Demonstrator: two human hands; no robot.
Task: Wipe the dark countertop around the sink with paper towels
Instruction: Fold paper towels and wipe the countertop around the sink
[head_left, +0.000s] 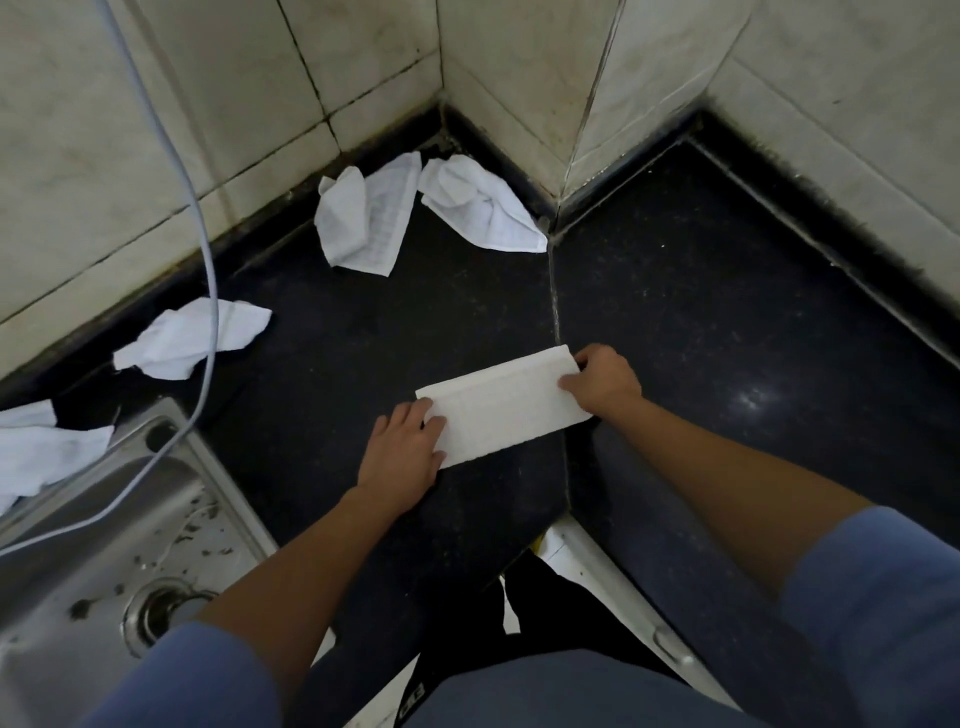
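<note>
- folded paper towel (503, 408) lies flat on the dark countertop (701, 322), long strip, tilted, right end farther from the person than the left end
- towel is between the two hands, one hand on each short end, just left of the countertop seam
- left hand (404, 449): fingers fairly straight and close together, laid over the towel's left end, thumb at its near edge; pressing down rather than curled round it
- right hand (605, 378): fingers curled, narrow, thumb and fingertips pinching the towel's right end at the far corner
- cannot tell if any finger goes under the sheet
- crumpled paper towels (363, 221) sit in the back corner against the tiled wall (130, 156), well apart from the hands; more used ones lie by the sink
- steel sink (104, 525) at lower left, debris in the basin, grey cable (208, 260) hanging down into it
- blue sleeves (878, 597) on both arms
</note>
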